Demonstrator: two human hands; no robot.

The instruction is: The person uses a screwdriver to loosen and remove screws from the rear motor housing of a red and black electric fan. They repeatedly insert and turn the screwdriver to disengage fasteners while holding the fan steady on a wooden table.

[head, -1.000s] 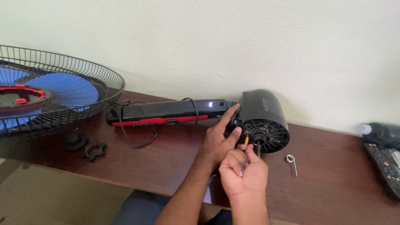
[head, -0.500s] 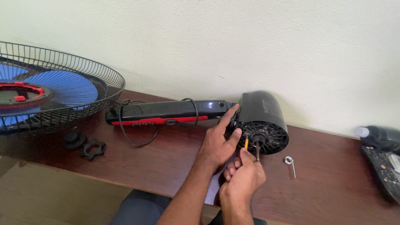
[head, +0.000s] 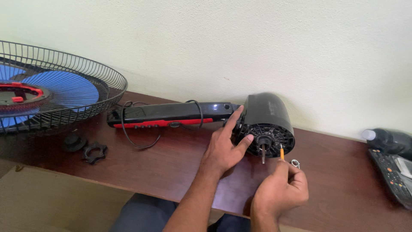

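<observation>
A black fan motor housing (head: pixel 269 112) lies on its side on the brown table (head: pixel 150 165), its metal shaft (head: pixel 262 154) pointing toward me. My left hand (head: pixel 224 146) rests against the housing's left front edge, thumb and fingers touching it. My right hand (head: pixel 281 191) is below the housing and pinches a thin orange-tipped tool (head: pixel 281 152) upright, just right of the shaft. A black and red fan neck (head: pixel 167 115) with a looped cord extends left from the housing.
A wire fan grille (head: pixel 92 96) with a blue blade (head: pixel 64 88) sits at far left. A black knob (head: pixel 74 142) and a lobed nut (head: pixel 94 152) lie near it. A small metal pin (head: pixel 295 163) lies by my right hand. A dark bottle (head: pixel 388 139) and a keypad device (head: pixel 392 174) are at right.
My right hand has moved right and down, away from my left hand, with the orange tool now standing just right of the shaft. My left hand stays on the housing.
</observation>
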